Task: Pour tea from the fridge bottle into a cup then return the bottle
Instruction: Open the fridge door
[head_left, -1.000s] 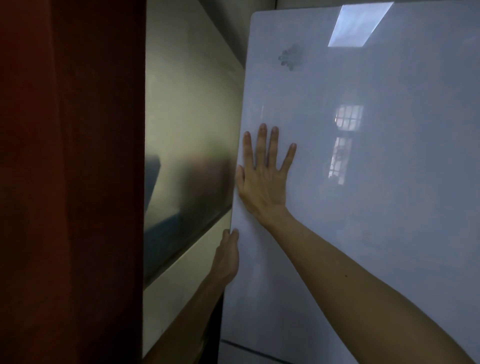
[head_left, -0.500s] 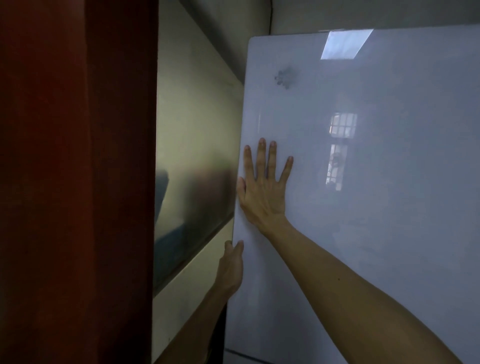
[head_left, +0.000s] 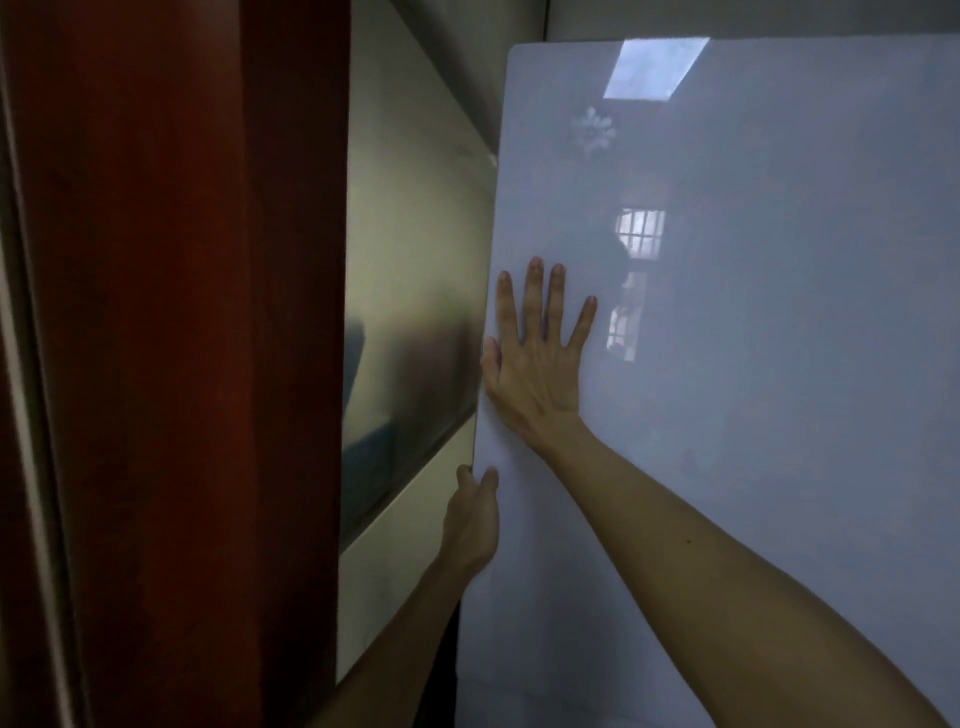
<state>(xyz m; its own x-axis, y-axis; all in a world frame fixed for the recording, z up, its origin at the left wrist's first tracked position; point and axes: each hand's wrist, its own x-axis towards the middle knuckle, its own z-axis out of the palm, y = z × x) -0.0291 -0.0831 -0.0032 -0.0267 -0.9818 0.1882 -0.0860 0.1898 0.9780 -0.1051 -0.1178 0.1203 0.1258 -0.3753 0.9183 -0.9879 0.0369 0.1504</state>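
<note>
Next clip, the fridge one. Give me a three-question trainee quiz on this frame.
1. True or false: the right hand lies flat on the fridge door, fingers spread.
2. The left hand grips the door's: A) top edge, B) left edge, C) bottom corner.
3. Fill in: the hand higher on the door is the ____ one.
Key: 1 true; 2 B; 3 right.

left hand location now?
Head view, lower centre: left hand grips the left edge of the fridge door, just below the right hand pressed flat on it.
</note>
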